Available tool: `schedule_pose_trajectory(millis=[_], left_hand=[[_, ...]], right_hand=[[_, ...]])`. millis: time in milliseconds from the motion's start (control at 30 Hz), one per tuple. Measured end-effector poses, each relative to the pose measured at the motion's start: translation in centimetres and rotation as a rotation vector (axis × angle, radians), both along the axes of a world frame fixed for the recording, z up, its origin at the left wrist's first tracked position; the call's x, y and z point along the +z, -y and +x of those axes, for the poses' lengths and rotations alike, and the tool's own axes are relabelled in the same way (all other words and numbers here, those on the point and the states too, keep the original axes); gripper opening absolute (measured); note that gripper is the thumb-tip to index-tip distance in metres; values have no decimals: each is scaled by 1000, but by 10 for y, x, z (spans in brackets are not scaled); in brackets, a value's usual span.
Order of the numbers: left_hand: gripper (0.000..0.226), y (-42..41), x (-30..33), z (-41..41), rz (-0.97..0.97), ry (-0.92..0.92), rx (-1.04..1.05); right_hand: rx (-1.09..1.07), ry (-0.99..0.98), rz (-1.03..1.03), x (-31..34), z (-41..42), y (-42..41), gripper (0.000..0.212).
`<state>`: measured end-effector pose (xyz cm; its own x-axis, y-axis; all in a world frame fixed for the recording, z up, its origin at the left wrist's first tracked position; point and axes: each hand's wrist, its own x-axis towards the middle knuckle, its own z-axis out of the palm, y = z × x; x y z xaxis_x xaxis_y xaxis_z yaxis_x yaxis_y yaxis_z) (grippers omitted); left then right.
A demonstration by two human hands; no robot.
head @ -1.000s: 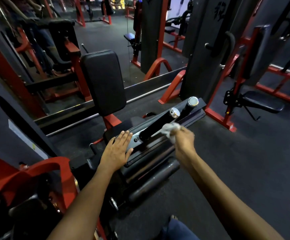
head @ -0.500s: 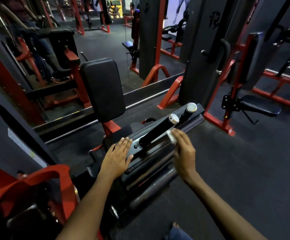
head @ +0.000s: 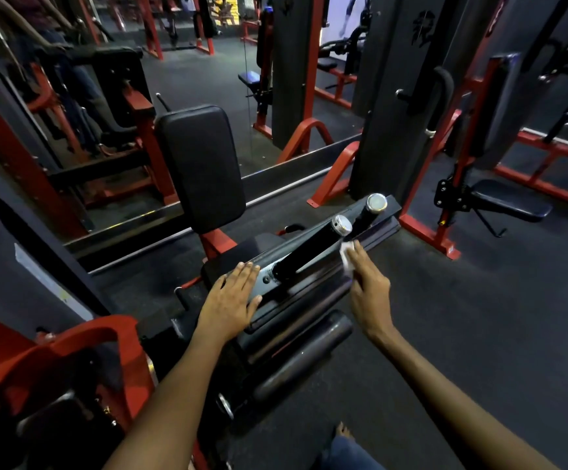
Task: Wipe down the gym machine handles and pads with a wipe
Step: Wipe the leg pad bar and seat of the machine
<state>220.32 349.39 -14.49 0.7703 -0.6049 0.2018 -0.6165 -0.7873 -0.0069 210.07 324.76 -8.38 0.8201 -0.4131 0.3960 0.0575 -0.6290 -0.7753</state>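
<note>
— What's changed in the last second?

— My right hand (head: 369, 288) has flattened out; its straight fingers (head: 357, 257) now press the wipe (head: 346, 253) onto the pad (head: 374, 232) just below the handle (head: 309, 247). I'd say I've moved from handle to pad.

— And the left hand (head: 231, 301)?

— Unmoved, fingers relaxed flat, bracing the machine.

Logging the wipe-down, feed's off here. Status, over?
Left hand flat on the machine's pad, holding nothing. Right hand presses the white wipe with straight fingers beside the near black handle. Nothing blocking.
</note>
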Motion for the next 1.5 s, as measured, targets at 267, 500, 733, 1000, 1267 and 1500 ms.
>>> schedule_pose_trajectory(millis=[267,500,733,1000,1267,1500], left_hand=[[62,0,-2,0,-7,5,-7],[62,1,-3,2,-15,19,-10],[62,1,-2,1,1,36,-4],[62,2,-2,0,0,29,-1],[61,1,2,-4,-16,31,9],[61,2,3,-4,-11,31,5]], right_hand=[[-351,128,819,55,51,-44,46],[-447,-77,969,-9,82,-92,34],[-317,-312,647,-33,71,-95,44],[-8,-273,1105,19,26,-71,28],[48,146,-975,-4,43,9,58],[409,-190,-1308,-26,50,-40,50]])
